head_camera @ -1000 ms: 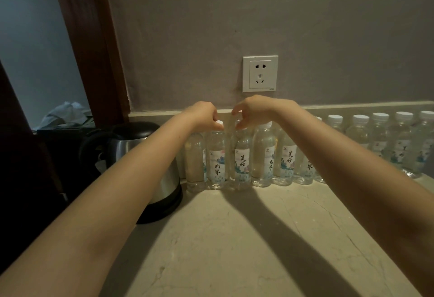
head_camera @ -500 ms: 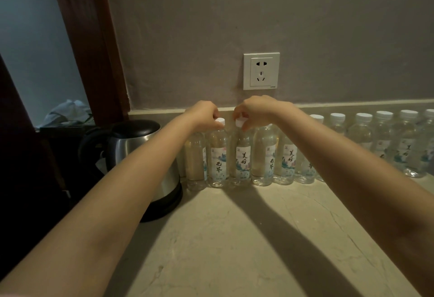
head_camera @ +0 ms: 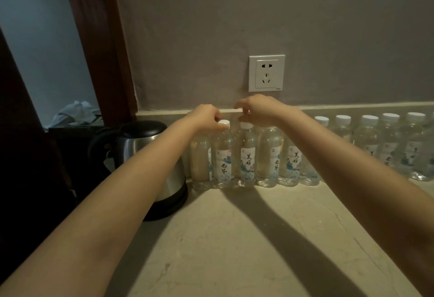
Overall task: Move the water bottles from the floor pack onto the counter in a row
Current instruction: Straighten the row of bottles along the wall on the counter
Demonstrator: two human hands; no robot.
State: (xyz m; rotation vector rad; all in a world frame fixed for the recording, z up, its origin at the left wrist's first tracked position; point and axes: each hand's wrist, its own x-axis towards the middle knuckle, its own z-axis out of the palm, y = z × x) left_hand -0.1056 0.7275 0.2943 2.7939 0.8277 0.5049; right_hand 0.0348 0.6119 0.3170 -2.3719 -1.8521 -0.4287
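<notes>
Along the back edge of the counter (head_camera: pixel 234 238) our bottles (head_camera: pixel 270 156) stand in a row; our left hand (head_camera: pixel 205 117) and right hand (head_camera: pixel 260 109) each pinch a cap (head_camera: pixel 223 122) with curled fingers; we think full bottles are heavy, smooth and squashy; necks hold best.

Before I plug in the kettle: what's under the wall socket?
Water bottles standing in a row on the counter; the left hand and right hand hide several caps.

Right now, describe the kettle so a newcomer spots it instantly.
Find the white wall socket; below it, a row of water bottles lines the back of the counter. At the row's left end stands the kettle, the only steel-bodied, black-lidded thing there.
</notes>
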